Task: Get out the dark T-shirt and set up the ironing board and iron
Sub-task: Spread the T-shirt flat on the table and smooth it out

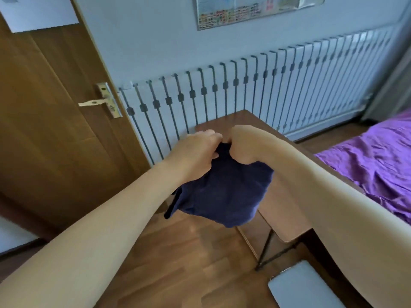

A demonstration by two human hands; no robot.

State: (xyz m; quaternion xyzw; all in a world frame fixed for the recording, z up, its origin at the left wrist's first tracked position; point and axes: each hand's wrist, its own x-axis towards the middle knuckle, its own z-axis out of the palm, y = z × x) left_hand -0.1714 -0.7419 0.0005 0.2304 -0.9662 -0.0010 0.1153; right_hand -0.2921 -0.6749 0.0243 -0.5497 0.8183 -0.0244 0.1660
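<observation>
**Head view: T-shirt out and in hand, no ironing board or iron in sight**

Both arms reach forward. The left hand (198,150) and right hand (242,145) sit close together, knuckles nearly touching, each with fingers curled tight on the top edge of the dark T-shirt (224,192). The T-shirt is navy, bunched rather than spread, and hangs free below the two hands. It is in the air above the wooden floor (189,263), at the near edge of the brown table (244,120). It touches neither, as far as I can tell.

Surroundings: a brown door (44,130) on the left with a metal handle (93,103). A white radiator (266,92) behind dark bars runs along the far wall. A bed (378,156) with a purple cover is on the right. A pale grey flat thing (304,285) shows at the bottom right; what it is, I cannot tell.

Progress, as a judgement: the first part looks done, or close to it. The T-shirt is out and held, though crumpled and not laid anywhere. The second part looks not begun. No ironing board and no iron appear anywhere in this view, standing or folded. Both hands are taken up by the T-shirt, so it likely has to be put down, on the table or the bed, before the ironing board can be fetched.
</observation>
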